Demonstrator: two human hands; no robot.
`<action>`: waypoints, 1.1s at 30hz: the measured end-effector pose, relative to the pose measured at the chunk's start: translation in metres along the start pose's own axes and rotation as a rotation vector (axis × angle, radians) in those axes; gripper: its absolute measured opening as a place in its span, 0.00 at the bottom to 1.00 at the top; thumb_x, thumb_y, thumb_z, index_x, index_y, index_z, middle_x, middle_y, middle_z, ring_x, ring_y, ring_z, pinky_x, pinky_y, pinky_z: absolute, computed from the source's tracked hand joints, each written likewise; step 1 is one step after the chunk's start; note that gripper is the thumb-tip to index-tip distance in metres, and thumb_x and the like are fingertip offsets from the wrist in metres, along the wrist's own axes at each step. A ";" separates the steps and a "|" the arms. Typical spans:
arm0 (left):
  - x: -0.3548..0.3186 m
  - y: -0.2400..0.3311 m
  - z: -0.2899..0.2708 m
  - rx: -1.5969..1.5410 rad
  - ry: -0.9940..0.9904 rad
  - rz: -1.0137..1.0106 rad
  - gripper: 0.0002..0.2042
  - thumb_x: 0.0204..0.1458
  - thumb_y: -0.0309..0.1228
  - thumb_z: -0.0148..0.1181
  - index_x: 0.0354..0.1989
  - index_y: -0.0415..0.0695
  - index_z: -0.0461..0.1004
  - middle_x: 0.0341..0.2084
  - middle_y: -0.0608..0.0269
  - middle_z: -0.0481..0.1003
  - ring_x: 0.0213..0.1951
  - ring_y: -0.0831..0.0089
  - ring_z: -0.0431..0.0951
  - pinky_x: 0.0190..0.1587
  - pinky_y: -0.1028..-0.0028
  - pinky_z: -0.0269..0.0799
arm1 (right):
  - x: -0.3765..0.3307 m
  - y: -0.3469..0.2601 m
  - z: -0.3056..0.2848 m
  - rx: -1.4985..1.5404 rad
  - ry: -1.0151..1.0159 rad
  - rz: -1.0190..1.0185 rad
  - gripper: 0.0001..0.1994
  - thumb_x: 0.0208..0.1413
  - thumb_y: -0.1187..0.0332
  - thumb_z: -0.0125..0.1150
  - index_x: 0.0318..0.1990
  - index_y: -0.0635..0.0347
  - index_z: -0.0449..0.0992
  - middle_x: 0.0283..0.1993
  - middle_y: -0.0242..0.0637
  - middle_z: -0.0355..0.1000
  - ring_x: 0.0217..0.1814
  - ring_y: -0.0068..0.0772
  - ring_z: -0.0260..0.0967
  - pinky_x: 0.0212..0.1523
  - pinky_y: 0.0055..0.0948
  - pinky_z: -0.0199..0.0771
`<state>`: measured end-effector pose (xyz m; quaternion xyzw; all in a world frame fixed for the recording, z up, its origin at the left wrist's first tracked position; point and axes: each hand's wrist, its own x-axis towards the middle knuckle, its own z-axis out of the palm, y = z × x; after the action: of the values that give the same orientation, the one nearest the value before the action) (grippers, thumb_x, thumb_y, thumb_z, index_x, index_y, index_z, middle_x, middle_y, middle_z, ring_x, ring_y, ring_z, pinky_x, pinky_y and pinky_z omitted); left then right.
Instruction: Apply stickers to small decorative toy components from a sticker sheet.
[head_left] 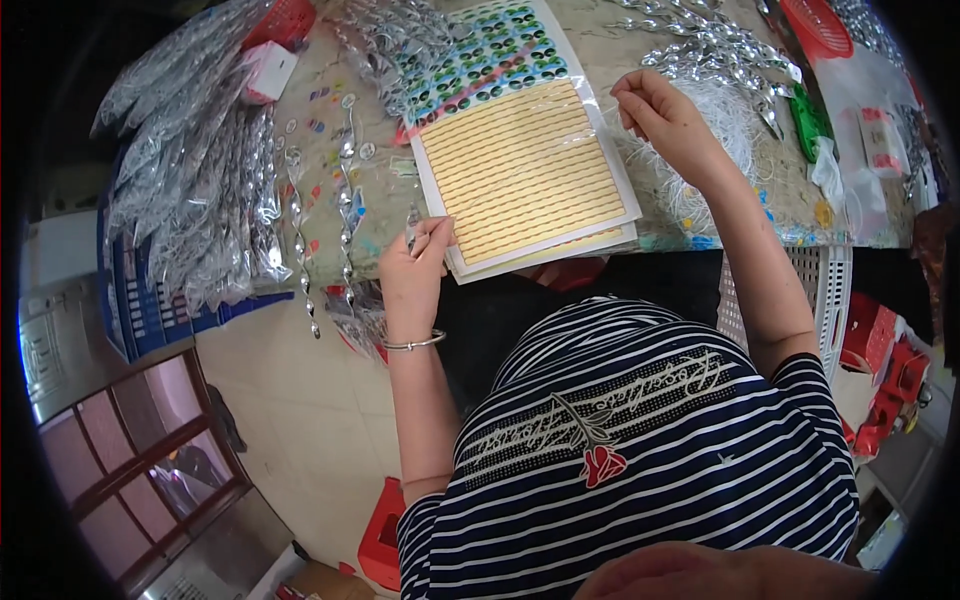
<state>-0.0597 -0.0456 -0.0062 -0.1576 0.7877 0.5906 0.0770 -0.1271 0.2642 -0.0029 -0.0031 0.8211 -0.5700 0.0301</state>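
My left hand (412,268), a bangle at its wrist, is closed by the lower left corner of a yellow sheet (520,180) with rows of brown wavy lines. A narrow shiny silver piece (411,228) sticks up from its fingers. My right hand (668,125) is raised right of the sheet, thumb and fingers pinched together; whatever lies between them is too small to make out. Beneath it spreads a tangle of white threads (715,115). At the far end of the yellow sheet lies a green and blue patterned sheet (490,60).
Bagged silver twisted ornaments (190,170) heap at the left over a blue crate (130,310). Two twisted silver strands (297,215) lie left of the sheets. More silver twists (700,50), a red basket (818,28) and a green object (808,122) sit at the right.
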 end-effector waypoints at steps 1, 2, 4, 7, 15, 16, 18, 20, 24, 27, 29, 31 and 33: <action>0.003 -0.005 -0.001 0.036 -0.017 0.010 0.08 0.52 0.31 0.60 0.35 0.37 0.77 0.24 0.68 0.77 0.22 0.87 0.68 0.24 0.84 0.62 | 0.003 0.003 0.002 -0.035 -0.012 -0.021 0.07 0.62 0.68 0.48 0.43 0.62 0.68 0.27 0.25 0.64 0.30 0.15 0.59 0.33 0.17 0.62; 0.007 -0.011 0.000 0.033 -0.013 0.005 0.08 0.52 0.31 0.60 0.35 0.37 0.77 0.24 0.68 0.77 0.22 0.87 0.68 0.24 0.84 0.62 | 0.007 0.005 0.003 -0.071 -0.023 -0.042 0.07 0.62 0.69 0.48 0.43 0.62 0.68 0.28 0.26 0.65 0.30 0.15 0.60 0.34 0.17 0.63; 0.014 -0.023 0.001 0.054 0.045 0.110 0.09 0.51 0.33 0.61 0.33 0.39 0.78 0.22 0.70 0.76 0.20 0.86 0.65 0.22 0.83 0.60 | 0.013 0.007 0.005 -0.115 -0.029 -0.044 0.07 0.62 0.69 0.49 0.42 0.63 0.68 0.28 0.27 0.66 0.31 0.16 0.62 0.35 0.18 0.64; 0.018 -0.021 0.002 0.063 0.045 0.080 0.10 0.51 0.34 0.61 0.32 0.39 0.78 0.22 0.69 0.76 0.21 0.86 0.67 0.22 0.82 0.61 | 0.017 0.008 0.008 -0.192 -0.025 -0.046 0.07 0.61 0.70 0.50 0.42 0.64 0.69 0.29 0.30 0.69 0.33 0.18 0.65 0.36 0.19 0.65; 0.024 -0.020 -0.002 0.035 0.093 0.064 0.10 0.50 0.34 0.63 0.29 0.38 0.76 0.19 0.69 0.73 0.20 0.85 0.65 0.22 0.83 0.60 | 0.031 0.034 -0.009 -0.315 0.021 -0.053 0.07 0.58 0.71 0.53 0.41 0.64 0.70 0.31 0.35 0.72 0.33 0.24 0.70 0.36 0.22 0.69; 0.024 -0.019 -0.002 0.084 0.121 0.060 0.10 0.49 0.34 0.63 0.29 0.38 0.76 0.19 0.69 0.73 0.19 0.85 0.65 0.22 0.83 0.60 | 0.032 0.037 -0.014 -0.504 0.103 -0.142 0.09 0.56 0.70 0.55 0.43 0.62 0.71 0.35 0.36 0.73 0.37 0.29 0.70 0.40 0.25 0.68; 0.022 -0.018 -0.003 0.069 0.113 0.079 0.10 0.49 0.32 0.64 0.31 0.36 0.76 0.20 0.67 0.74 0.22 0.85 0.68 0.26 0.82 0.64 | 0.032 0.032 -0.013 -0.690 0.183 -0.234 0.11 0.55 0.70 0.56 0.45 0.61 0.71 0.39 0.38 0.73 0.41 0.35 0.71 0.43 0.29 0.68; 0.018 -0.014 -0.002 0.054 0.101 0.101 0.10 0.49 0.30 0.64 0.32 0.34 0.76 0.22 0.64 0.76 0.25 0.84 0.71 0.30 0.80 0.68 | 0.026 0.019 -0.004 -0.901 0.317 -0.518 0.15 0.52 0.68 0.60 0.48 0.55 0.72 0.51 0.42 0.69 0.53 0.44 0.65 0.53 0.38 0.63; -0.003 0.016 0.013 0.046 0.051 0.137 0.09 0.49 0.30 0.64 0.29 0.35 0.76 0.21 0.66 0.75 0.25 0.84 0.71 0.29 0.81 0.67 | -0.011 -0.043 0.054 -0.630 0.042 -0.706 0.16 0.48 0.67 0.63 0.47 0.51 0.74 0.59 0.42 0.62 0.59 0.47 0.57 0.58 0.43 0.59; -0.011 0.028 0.020 -0.007 -0.032 0.139 0.08 0.49 0.29 0.63 0.28 0.35 0.76 0.20 0.67 0.75 0.25 0.84 0.70 0.29 0.82 0.66 | -0.030 -0.052 0.082 -0.470 -0.056 -0.741 0.14 0.48 0.69 0.64 0.44 0.53 0.76 0.56 0.40 0.65 0.56 0.46 0.60 0.55 0.40 0.62; -0.016 0.029 0.018 -0.041 -0.104 0.188 0.08 0.50 0.30 0.63 0.29 0.37 0.76 0.20 0.69 0.74 0.23 0.86 0.68 0.26 0.83 0.64 | -0.034 -0.050 0.086 -0.351 -0.199 -0.770 0.12 0.47 0.70 0.64 0.41 0.56 0.76 0.52 0.40 0.69 0.52 0.44 0.64 0.53 0.37 0.65; -0.021 0.030 0.012 -0.063 -0.131 0.124 0.08 0.50 0.30 0.63 0.30 0.37 0.77 0.20 0.69 0.74 0.22 0.87 0.68 0.24 0.84 0.62 | -0.039 -0.053 0.077 -0.286 -0.278 -0.686 0.10 0.48 0.70 0.63 0.39 0.58 0.77 0.50 0.40 0.70 0.51 0.42 0.66 0.52 0.36 0.65; -0.026 0.029 0.011 -0.088 -0.159 0.058 0.07 0.50 0.30 0.63 0.30 0.38 0.77 0.20 0.69 0.74 0.21 0.88 0.67 0.22 0.85 0.60 | -0.045 -0.054 0.074 -0.224 -0.358 -0.601 0.09 0.48 0.70 0.63 0.37 0.59 0.77 0.49 0.40 0.71 0.49 0.41 0.67 0.51 0.35 0.66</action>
<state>-0.0455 -0.0236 0.0251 -0.0906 0.7567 0.6371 0.1151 -0.0794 0.1777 0.0243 -0.3470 0.8225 -0.4507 0.0039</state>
